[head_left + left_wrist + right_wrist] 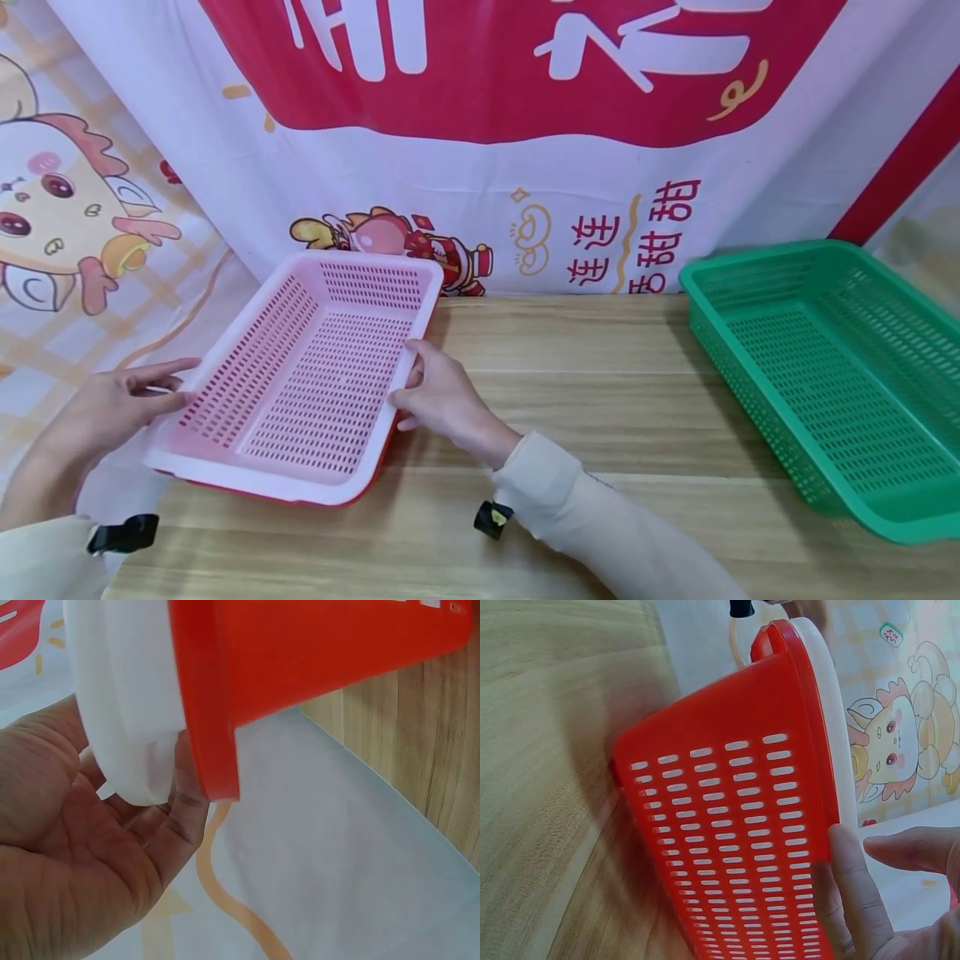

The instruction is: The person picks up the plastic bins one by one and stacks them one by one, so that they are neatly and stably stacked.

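A white perforated plastic basket (258, 482) sits nested inside a red one of like shape, at the table's left. Pink shows through it in the head view. The red basket (720, 802) shows its slotted side in the right wrist view. My left hand (101, 412) grips the white rim at the left; in the left wrist view its fingers curl beneath that rim, beside the red rim (214, 735). Across from it, my right hand (450, 400) pinches the right rim between thumb and fingers. One fingertip lies right at the seam between the white and red rims.
A green perforated basket (757, 400) stands on the wooden table (577, 400) at the right. Behind hangs a red and white printed cloth (480, 167). A cartoon-patterned cloth (75, 333) covers the left side, close by my left hand.
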Tool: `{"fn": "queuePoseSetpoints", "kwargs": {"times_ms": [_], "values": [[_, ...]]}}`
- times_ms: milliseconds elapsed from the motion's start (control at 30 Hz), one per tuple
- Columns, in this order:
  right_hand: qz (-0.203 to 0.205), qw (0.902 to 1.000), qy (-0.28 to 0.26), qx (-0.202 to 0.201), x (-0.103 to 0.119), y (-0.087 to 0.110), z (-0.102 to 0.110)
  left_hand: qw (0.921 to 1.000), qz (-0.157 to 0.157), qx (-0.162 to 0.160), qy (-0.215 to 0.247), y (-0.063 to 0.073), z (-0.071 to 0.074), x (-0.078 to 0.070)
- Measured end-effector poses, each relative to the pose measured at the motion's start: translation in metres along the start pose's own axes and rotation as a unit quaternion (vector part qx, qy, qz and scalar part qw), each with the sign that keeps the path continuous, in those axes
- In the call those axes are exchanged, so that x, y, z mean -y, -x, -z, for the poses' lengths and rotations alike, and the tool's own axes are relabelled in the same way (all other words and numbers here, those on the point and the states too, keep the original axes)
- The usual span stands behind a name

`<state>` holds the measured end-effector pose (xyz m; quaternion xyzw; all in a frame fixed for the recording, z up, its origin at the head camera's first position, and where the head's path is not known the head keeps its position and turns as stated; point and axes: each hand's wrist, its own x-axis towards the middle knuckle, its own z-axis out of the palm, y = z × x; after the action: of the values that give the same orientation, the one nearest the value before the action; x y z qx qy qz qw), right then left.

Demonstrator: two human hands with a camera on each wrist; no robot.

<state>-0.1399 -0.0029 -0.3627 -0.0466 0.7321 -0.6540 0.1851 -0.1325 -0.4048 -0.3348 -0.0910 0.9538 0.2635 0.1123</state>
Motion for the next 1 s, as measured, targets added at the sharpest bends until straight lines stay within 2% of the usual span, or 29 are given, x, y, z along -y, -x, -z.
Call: {"fn": "queuePoseSetpoints", "kwargs": {"times_ms": [300,433,533,633,767,867,1000], "values": [[-0.003,0.9997,0.026,0.001,-0.002,-0.002,0.002,0.9993,-0.014,-0.005,-0.036,-0.007,-0.005,0.006],[0.003,0.9997,0.022,-0.002,-0.003,-0.002,0.002,0.9995,-0.015,0.024,-0.009,-0.009,-0.005,0.014],[0.004,0.9999,0.016,0.000,-0.003,-0.003,0.001,0.9978,-0.018,0.050,0.040,-0.009,-0.007,0.023],[0.000,0.9999,0.013,0.002,-0.003,-0.004,0.001,0.9879,-0.024,0.074,0.134,-0.010,-0.012,0.032],[-0.003,0.9999,0.012,0.001,-0.004,-0.005,0.000,0.9632,-0.033,0.100,0.247,-0.011,-0.017,0.039],[-0.005,1.0000,-0.002,0.001,-0.004,-0.006,0.000,0.9498,-0.039,0.110,0.290,-0.013,-0.018,0.041],[-0.008,0.9998,-0.019,0.006,-0.004,-0.006,0.000,0.9381,-0.055,0.117,0.321,-0.015,-0.020,0.044]]}}
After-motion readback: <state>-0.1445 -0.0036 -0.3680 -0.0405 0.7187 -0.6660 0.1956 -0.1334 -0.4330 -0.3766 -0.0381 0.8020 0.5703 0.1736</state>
